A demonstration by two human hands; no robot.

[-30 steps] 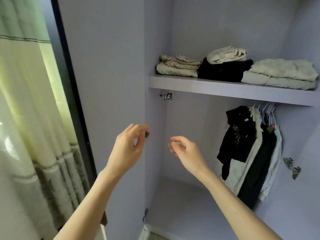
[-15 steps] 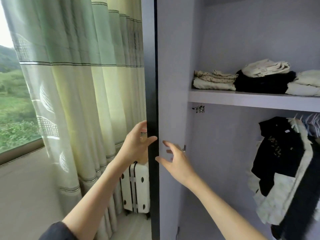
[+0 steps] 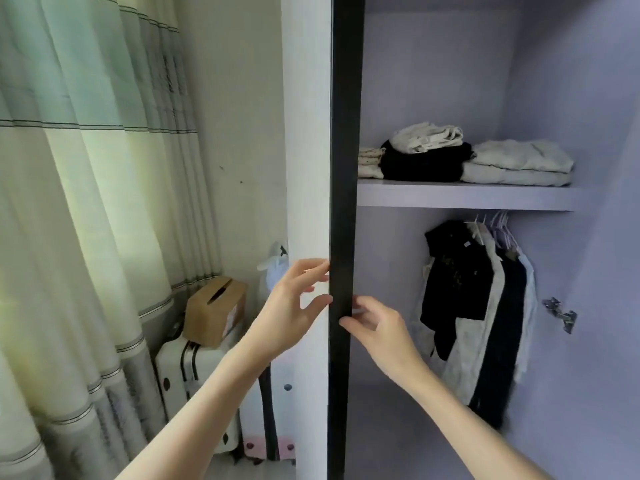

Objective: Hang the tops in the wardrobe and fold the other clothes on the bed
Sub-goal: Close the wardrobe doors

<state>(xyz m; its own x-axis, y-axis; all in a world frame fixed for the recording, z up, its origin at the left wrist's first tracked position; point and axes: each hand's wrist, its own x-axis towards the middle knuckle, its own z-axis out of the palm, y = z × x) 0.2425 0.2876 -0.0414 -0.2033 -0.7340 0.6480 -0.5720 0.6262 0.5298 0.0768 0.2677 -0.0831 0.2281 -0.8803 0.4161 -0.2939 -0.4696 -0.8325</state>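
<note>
Both hands bracket the wardrobe door [image 3: 341, 202], seen edge-on as a dark vertical strip, long axis straight up. Left hand [image 3: 289, 306] sits on its pale outer side, fingers loosely spread, tips on the edge, holding nothing. Right hand [image 3: 377, 327] is on the inner side, fingers lightly curled against the edge, no clear grasp. Further in, right of both hands and nearer the right one: hung tops [image 3: 481, 306], black and pale grey, bunched on hangers under the shelf [image 3: 464, 197]. Folded clothes [image 3: 460, 157] stacked on it.

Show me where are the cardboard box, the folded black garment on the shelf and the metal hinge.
cardboard box [image 3: 214, 310]: head view, its front face.
folded black garment [image 3: 424, 166]: head view, middle of its front fold.
metal hinge [image 3: 561, 315]: head view, its metal body.
</note>
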